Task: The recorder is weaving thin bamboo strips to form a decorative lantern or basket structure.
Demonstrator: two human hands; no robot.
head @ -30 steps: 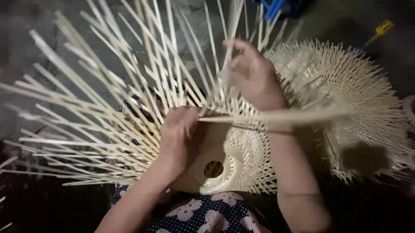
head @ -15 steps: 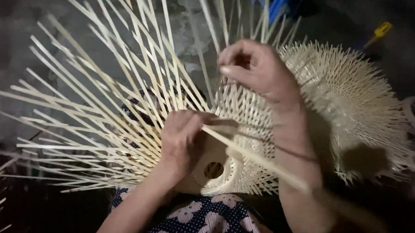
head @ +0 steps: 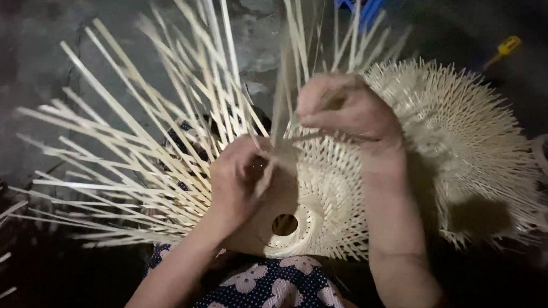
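In the head view, the left hand (head: 238, 179) is pressing down, fingers curled, on the woven bamboo piece (head: 324, 201) that is lying over the patterned lap (head: 266, 291), its loose strips (head: 134, 159) fanning out to the left. The right hand (head: 345, 109) is pinching shut on one blurred strip (head: 281, 105) just above the weave. A second woven piece (head: 468, 147) is lying just beside it, with a yellow tool (head: 506, 47) on the dark floor (head: 27, 53) beyond.
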